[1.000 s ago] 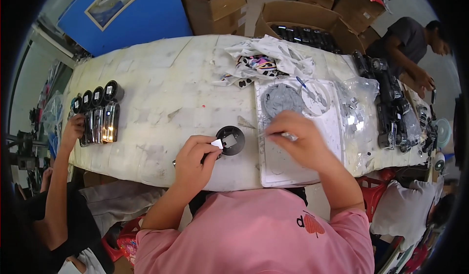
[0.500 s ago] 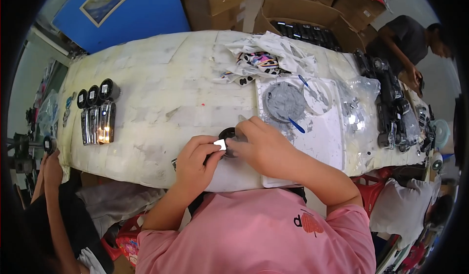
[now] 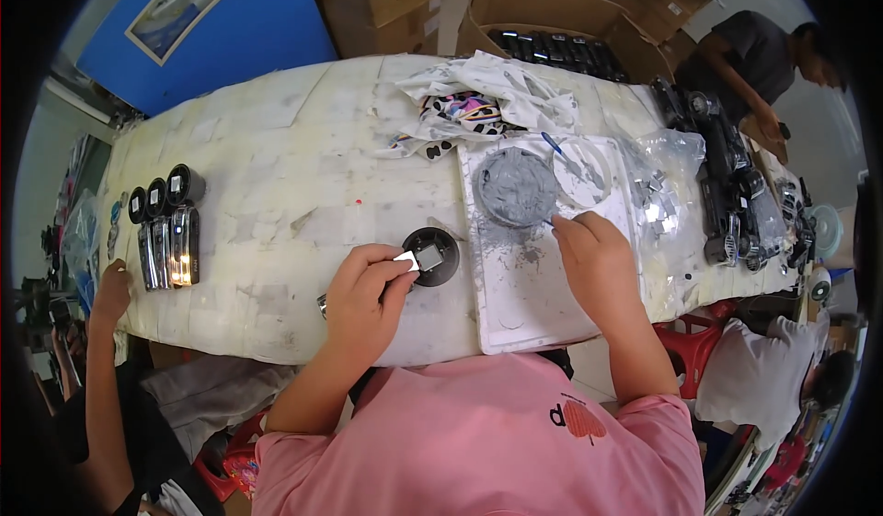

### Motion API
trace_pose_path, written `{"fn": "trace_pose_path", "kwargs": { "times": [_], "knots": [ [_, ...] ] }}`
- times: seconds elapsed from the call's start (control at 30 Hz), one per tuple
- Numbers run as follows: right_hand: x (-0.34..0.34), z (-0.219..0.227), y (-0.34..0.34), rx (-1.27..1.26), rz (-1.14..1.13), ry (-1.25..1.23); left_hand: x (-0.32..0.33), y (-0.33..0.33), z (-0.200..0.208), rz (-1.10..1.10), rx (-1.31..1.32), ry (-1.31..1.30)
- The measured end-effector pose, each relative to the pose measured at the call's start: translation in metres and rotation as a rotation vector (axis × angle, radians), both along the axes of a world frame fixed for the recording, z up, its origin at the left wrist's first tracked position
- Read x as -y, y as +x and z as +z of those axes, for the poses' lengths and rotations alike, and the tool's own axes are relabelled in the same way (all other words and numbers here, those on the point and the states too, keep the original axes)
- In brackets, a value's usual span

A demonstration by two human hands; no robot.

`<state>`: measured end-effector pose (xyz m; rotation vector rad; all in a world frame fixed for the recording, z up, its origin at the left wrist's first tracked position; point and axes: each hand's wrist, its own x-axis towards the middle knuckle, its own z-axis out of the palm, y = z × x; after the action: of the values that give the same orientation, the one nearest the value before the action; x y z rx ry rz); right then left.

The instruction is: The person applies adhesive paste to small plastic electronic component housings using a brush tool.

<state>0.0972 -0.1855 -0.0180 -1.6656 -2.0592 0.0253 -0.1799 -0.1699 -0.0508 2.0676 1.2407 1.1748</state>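
My left hand [image 3: 366, 303] pinches a small shiny square plate [image 3: 406, 261] between thumb and fingers. It is held at the left edge of a black round housing [image 3: 448, 263], which has a silvery square [image 3: 429, 258] in its middle. Part of a dark, shiny device [image 3: 322, 306] shows beyond the left hand, mostly hidden by it. To the right, my right hand [image 3: 596, 263] has its fingers closed on a blue-handled tool [image 3: 553, 221] at the rim of a round tub of grey paste [image 3: 517, 188]. The tool's working end is hard to make out.
The tub stands on a smeared white tray [image 3: 515, 318], beside a white ring-shaped lid [image 3: 598, 180] and another blue-handled tool [image 3: 553, 143]. Black devices [image 3: 170, 249] stand at left. Crumpled cloth [image 3: 492, 97], a plastic bag [image 3: 676, 162] and co-workers surround the table.
My right hand has left the black round housing, moved right and taken hold of the blue-handled tool at the tub. The left hand still holds the square plate. The whole view has shifted slightly.
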Motion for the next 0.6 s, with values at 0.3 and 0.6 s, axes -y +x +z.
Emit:
{"fn": "trace_pose_path", "kwargs": {
  "times": [0.3, 0.6],
  "knots": [
    [-0.017, 0.016, 0.013, -0.236, 0.105, -0.234, 0.0, -0.006, 0.007, -0.029, -0.108, 0.07],
    [0.005, 0.015, -0.017, -0.743, 0.105, -0.346, 0.006, -0.006, -0.003, -0.005, 0.1, -0.027]
  ]
}}
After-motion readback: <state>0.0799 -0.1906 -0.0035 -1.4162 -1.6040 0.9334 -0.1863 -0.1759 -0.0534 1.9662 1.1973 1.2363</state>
